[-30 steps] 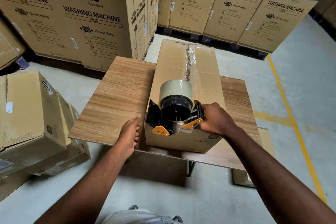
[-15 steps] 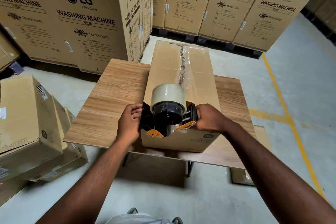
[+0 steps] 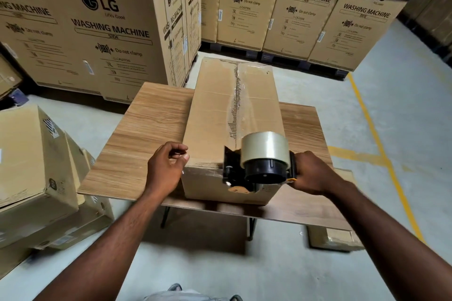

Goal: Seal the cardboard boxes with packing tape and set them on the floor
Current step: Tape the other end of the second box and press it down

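Observation:
A long cardboard box (image 3: 212, 115) lies lengthwise on the wooden table (image 3: 146, 144). Clear tape (image 3: 241, 105) runs along its top seam from the far end towards me. A black and orange tape dispenser (image 3: 261, 166) with a clear roll sits at the box's near top edge, tipped over the front face. My right hand (image 3: 310, 173) grips its handle from the right. My left hand (image 3: 166, 168) hovers at the box's near left corner with its fingers loosely curled, and it holds nothing.
Several cardboard boxes (image 3: 36, 166) are stacked on the floor at my left. A small taped box (image 3: 335, 239) lies on the floor under the table's right side. Tall washing machine cartons (image 3: 97, 27) stand on pallets behind the table. A yellow floor line (image 3: 381, 149) runs at the right.
My left hand has let go of the dispenser and moved left to the box's corner. The dispenser has shifted right along the near edge with my right hand.

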The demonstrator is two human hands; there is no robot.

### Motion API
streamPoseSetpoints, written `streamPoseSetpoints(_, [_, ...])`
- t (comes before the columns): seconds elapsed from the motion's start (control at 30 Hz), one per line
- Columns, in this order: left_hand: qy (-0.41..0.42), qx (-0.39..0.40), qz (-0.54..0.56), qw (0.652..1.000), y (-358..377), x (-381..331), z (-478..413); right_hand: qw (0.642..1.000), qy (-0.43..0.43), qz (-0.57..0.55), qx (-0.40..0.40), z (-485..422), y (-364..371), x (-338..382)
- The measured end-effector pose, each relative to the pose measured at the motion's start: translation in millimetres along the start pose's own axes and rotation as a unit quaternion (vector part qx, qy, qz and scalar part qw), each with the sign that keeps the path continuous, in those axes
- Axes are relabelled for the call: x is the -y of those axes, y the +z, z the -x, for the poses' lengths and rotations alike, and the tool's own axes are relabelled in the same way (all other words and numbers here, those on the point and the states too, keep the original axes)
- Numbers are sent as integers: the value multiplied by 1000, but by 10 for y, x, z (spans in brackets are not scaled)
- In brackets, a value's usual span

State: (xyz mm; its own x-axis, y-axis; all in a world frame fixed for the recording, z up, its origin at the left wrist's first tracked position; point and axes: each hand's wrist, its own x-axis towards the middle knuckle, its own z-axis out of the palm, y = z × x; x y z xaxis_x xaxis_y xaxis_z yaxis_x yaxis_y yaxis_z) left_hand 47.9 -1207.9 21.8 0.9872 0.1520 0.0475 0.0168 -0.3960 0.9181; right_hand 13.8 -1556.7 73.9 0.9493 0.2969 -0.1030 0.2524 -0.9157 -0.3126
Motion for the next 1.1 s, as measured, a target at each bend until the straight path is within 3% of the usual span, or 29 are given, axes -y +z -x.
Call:
streamPoseSetpoints(0.1, [19,-8,-34,999,24,-33,24,999,-6,-34,-7,63,-7,-175])
streamPoseSetpoints(0.2, [130,-12,-185,974,91,-82,107,999,-12,-47,-5,28,13,-204])
streamPoseSetpoints(0.27, [194,36,-239,951,207,-141,203,999,-15,-47,0,4,9,-224])
streamPoseSetpoints(0.37, [226,174,-291,913,431,-250,400,998,-26,-55,6,-14,7,-263])
streamPoseSetpoints(0.5, [237,236,-393,856,586,-273,518,998,-22,-64,9,-33,10,-274])
streamPoseSetpoints(0.73, [259,235,-442,826,580,-157,493,996,-49,-74,-9,33,42,-430])
streamPoseSetpoints(0.87, [252,249,-454,818,550,-167,479,997,-64,-16,-35,215,-69,-750])
streamPoseSetpoints(1.1, [213,259,-469,817,619,-283,549,995,13,-88,-53,545,-79,-1294])
